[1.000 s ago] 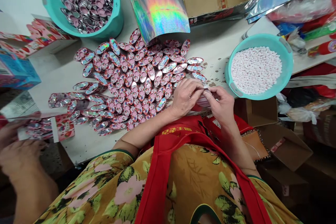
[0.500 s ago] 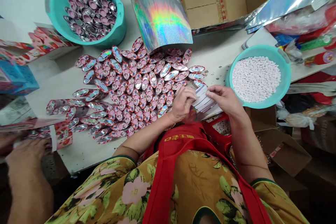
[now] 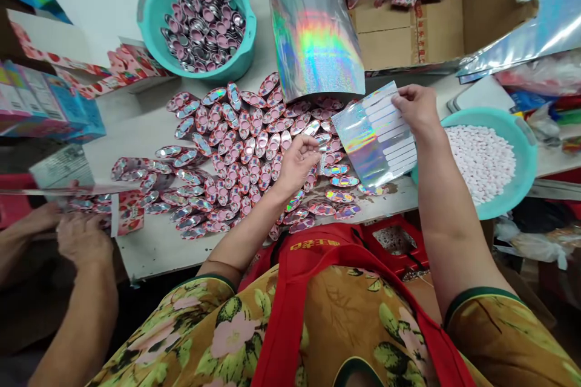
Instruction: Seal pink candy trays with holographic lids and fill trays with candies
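- Rectangular holographic silver sticker sheet with rounded white bands was in the right hand in the head view, raised above the right end of the clustered oval-ended red-and-silver packets.
- The right hand's fingers were closed in a pinch on the sheet's upper right edge.
- The left hand was loosely curled over the packets; a thin shiny sliver showed by its fingertips, but whether it was gripped could not be told.
- Yellow characters marked the red cloth apron, too small to read surely.
- Red characters ran along tape in the brown cardboard carton, its top cut off.
- Barcodes showed on the blue cardboard boxes at the left, their wording illegible.
- Forearm skin hid part of the small white pieces in the round turquoise plastic basin.
- A co-worker's hands were blurred; what they touched was hard to make out.
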Available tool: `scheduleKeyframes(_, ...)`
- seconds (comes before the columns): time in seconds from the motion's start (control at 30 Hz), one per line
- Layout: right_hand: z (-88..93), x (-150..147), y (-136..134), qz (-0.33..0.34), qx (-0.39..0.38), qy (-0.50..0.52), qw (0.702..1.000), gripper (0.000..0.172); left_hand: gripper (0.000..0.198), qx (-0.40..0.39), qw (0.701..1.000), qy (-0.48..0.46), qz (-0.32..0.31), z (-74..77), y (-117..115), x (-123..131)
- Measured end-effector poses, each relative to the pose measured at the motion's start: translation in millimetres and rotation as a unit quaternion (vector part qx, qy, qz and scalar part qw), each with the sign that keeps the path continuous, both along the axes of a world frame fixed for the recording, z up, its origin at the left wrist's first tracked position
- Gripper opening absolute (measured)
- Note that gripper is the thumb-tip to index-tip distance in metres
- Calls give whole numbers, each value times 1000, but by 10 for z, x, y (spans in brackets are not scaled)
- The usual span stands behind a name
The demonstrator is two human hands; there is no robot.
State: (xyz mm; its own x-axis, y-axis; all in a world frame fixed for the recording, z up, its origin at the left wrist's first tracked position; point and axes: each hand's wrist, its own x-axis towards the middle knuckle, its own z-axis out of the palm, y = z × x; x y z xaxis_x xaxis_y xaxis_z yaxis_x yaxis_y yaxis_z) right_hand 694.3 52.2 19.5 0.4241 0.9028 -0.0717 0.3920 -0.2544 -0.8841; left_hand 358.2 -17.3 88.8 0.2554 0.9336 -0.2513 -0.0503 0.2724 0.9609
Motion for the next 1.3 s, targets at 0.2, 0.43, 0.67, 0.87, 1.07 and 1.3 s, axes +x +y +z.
scheduleKeyframes(0.2,-147,-232,-109,34,-37,24,998,8,23,-111,994,-13,-4,-14,34,27)
scheduleKeyframes(0.43,89,-293,-267,4,6,-129,992,26,28,-130,990,-39,-45,-117,69,60)
scheduleKeyframes(0.67,570,-1130,-912,215,-29,71,974,50,30,-37,987,12,-158,-131,-13,57)
scheduleKeyframes(0.87,464,-1503,-1310,211,-80,222,949,35,32,-3,968,37,-249,-203,-116,28)
scheduleKeyframes(1.07,491,-1565,-1644,68,-40,187,979,28,31,-101,978,18,-183,-428,-411,33)
scheduleKeyframes(1.3,302,-1662,-1852,-36,-38,196,979,26,25,-183,975,15,-124,-534,-610,-36)
